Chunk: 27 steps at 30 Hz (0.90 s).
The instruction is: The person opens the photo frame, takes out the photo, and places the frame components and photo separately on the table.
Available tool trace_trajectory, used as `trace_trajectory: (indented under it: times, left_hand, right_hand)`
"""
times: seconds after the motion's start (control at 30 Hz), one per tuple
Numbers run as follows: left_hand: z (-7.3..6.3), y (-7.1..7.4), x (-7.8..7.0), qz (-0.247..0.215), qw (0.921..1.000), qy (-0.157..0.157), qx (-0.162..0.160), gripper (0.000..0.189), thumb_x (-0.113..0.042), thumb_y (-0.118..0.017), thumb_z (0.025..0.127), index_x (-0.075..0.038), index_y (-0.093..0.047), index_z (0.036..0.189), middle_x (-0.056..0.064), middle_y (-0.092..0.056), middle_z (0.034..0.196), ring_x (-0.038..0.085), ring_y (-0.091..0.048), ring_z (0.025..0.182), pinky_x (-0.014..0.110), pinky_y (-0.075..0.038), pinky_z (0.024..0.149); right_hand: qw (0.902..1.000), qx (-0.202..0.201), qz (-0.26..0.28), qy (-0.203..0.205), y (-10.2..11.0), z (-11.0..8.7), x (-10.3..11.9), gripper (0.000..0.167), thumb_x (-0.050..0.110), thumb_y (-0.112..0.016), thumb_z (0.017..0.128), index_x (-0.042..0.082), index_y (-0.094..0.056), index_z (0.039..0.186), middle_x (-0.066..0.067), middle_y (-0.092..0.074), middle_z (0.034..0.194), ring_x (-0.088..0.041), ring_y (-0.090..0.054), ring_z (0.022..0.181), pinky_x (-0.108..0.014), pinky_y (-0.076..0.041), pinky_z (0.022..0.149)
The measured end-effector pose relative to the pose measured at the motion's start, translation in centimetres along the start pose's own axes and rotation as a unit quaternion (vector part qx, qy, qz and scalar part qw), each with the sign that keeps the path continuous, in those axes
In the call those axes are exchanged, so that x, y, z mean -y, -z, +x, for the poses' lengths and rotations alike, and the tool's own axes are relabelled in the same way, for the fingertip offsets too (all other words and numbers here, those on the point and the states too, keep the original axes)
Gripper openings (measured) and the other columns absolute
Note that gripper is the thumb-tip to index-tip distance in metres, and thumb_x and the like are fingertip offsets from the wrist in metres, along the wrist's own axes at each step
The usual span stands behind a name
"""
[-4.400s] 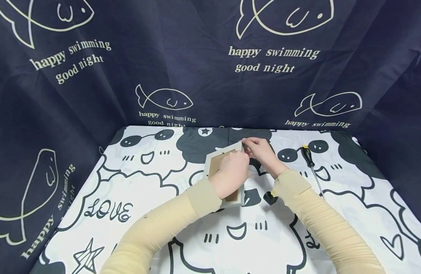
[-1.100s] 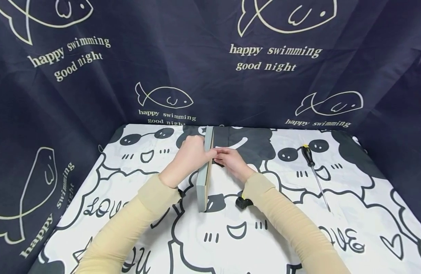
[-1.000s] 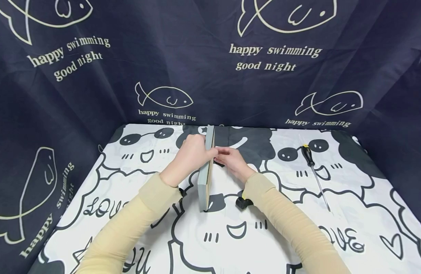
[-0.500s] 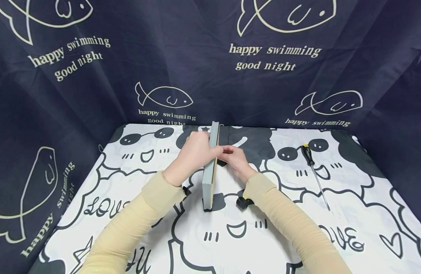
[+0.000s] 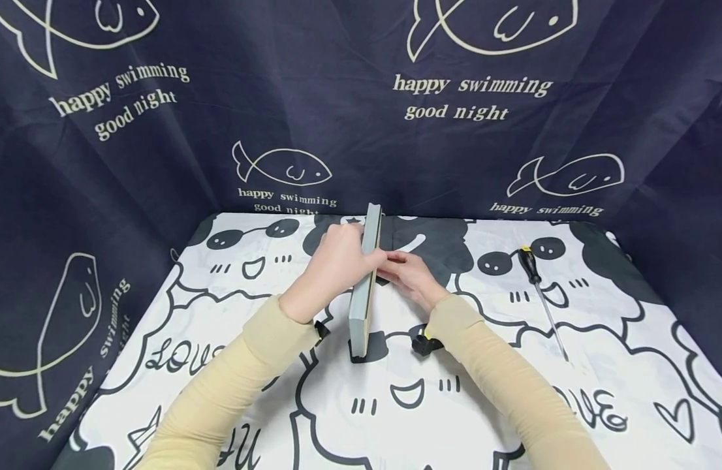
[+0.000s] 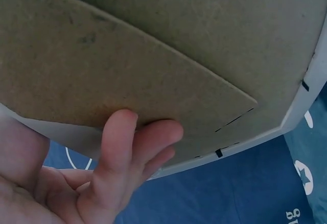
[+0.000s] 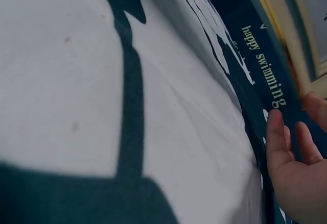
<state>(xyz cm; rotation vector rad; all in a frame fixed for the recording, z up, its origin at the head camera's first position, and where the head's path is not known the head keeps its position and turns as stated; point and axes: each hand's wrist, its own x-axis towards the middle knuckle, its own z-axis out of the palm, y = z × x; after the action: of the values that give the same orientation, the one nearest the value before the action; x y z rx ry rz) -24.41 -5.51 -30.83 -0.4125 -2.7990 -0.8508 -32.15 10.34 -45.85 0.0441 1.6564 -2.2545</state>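
Note:
A picture frame [image 5: 360,313] stands nearly edge-on to the head view, in the middle of the table. My left hand [image 5: 331,261] grips it from the left, thumb over its edge. Its brown backboard [image 6: 230,30] fills the left wrist view, with a board leg [image 6: 87,66] slanting across it; my left fingers [image 6: 117,137] touch the leg's lower edge. My right hand [image 5: 412,277] touches the frame's right side, close to the left thumb. In the right wrist view, a pale, yellow-edged part of the frame [image 7: 292,30] shows beside loosely extended right fingers [image 7: 278,137]. The right thumb is hidden there.
A screwdriver [image 5: 529,264] with a black and yellow handle lies to the right, its shaft pointing toward the near side. A white cloth [image 5: 408,437] with black cartoon drawings covers the table. Dark blue curtains [image 5: 361,85] rise behind and at both sides.
Earlier, the brown back faced the head camera; the frame has since turned edge-on. My left hand has shifted to its left side. Over the last second, frame and hands have moved slightly right.

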Motion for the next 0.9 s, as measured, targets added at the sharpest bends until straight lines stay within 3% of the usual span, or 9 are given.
trace_trajectory:
  times: [0.13, 0.47, 0.73, 0.9]
  left_hand:
    - [0.0, 0.1, -0.3, -0.006, 0.9999, -0.003, -0.01, 0.015, -0.022, -0.063, 0.075, -0.011, -0.055, 0.069, 0.001, -0.051, 0.057, 0.02, -0.054, 0.054, 0.027, -0.04, 0.044]
    - [-0.1, 0.1, -0.5, -0.029, 0.9991, -0.003, -0.031, 0.013, -0.022, -0.063, 0.075, -0.009, -0.06, 0.075, 0.004, -0.059, 0.065, 0.019, -0.055, 0.059, 0.028, -0.043, 0.049]
    - [-0.1, -0.3, 0.5, -0.069, 0.997, -0.009, -0.033, 0.014, -0.023, -0.062, 0.076, -0.009, -0.064, 0.081, -0.002, -0.048, 0.053, 0.013, -0.046, 0.048, 0.026, -0.034, 0.043]
    - [-0.1, -0.4, 1.1, -0.094, 0.9954, 0.0, -0.021, 0.017, -0.02, -0.06, 0.078, -0.007, -0.065, 0.086, -0.002, -0.046, 0.051, 0.01, -0.042, 0.045, 0.024, -0.03, 0.04]
  right_hand:
    - [0.9998, 0.006, 0.009, -0.019, 0.5, -0.3, 0.2, 0.039, 0.0, -0.051, 0.095, -0.015, -0.041, 0.13, -0.003, -0.065, 0.09, -0.012, -0.066, 0.083, -0.028, -0.053, 0.085]
    - [0.9969, 0.017, -0.032, -0.07, 0.8, -1.1, 1.2, 0.047, 0.024, -0.048, 0.1, -0.012, -0.045, 0.129, -0.006, -0.067, 0.083, -0.014, -0.068, 0.078, -0.029, -0.056, 0.075]
    - [0.9978, 0.003, -0.018, -0.064, 1.1, -1.8, 2.1, 0.024, 0.018, -0.047, 0.1, -0.003, -0.055, 0.108, -0.004, -0.069, 0.074, -0.013, -0.069, 0.07, -0.028, -0.057, 0.068]
    - [0.9979, 0.012, -0.035, -0.054, 1.8, -2.3, 2.4, 0.029, 0.01, -0.046, 0.1, -0.011, -0.049, 0.12, -0.004, -0.068, 0.077, -0.012, -0.068, 0.073, -0.028, -0.056, 0.072]
